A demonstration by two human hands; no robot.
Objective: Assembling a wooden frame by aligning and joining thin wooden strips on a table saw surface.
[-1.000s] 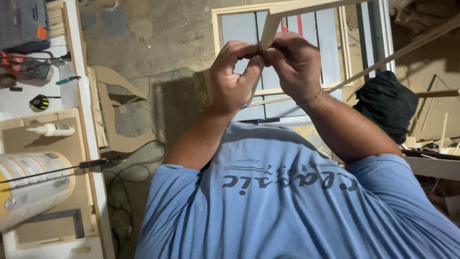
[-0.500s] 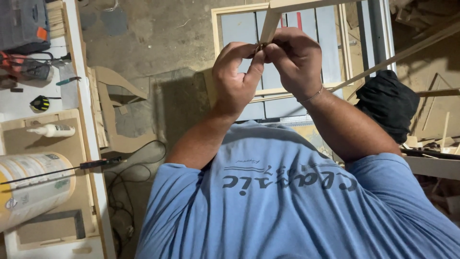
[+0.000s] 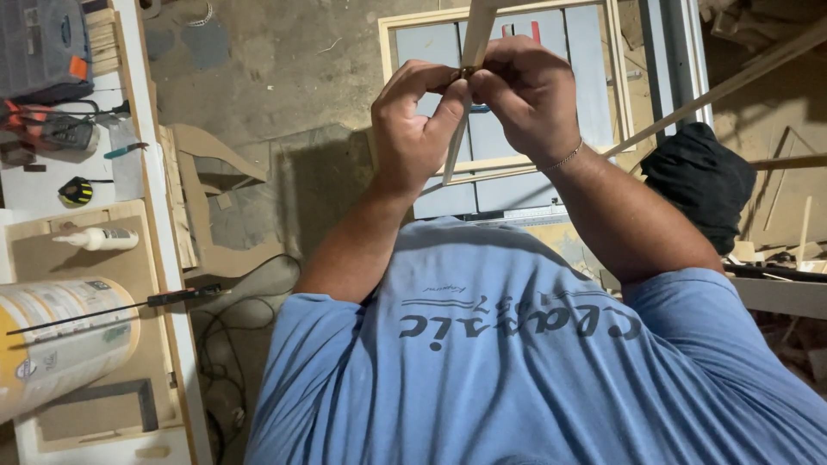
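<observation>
My left hand (image 3: 413, 129) and my right hand (image 3: 525, 95) are raised together in front of my blue shirt. Both pinch a thin pale wooden strip (image 3: 454, 151) that runs from the top edge down between them. A small dark piece sits at the fingertips where the thumbs meet; I cannot tell what it is. A thin bracelet circles my right wrist. Below the hands, a wooden frame with grey panels (image 3: 594, 52) lies on the concrete floor.
A workbench (image 3: 159, 215) on the left carries a glue bottle (image 3: 96, 238), a tape measure (image 3: 76, 191), a long screwdriver (image 3: 172, 299), a large white and yellow tub (image 3: 60, 344) and a grey case (image 3: 43, 47). A black cloth (image 3: 698, 181) and long wooden slats (image 3: 732, 82) lie at the right.
Both hands have shifted slightly upward with the strip, and the fingers have closed in tighter around the small piece.
</observation>
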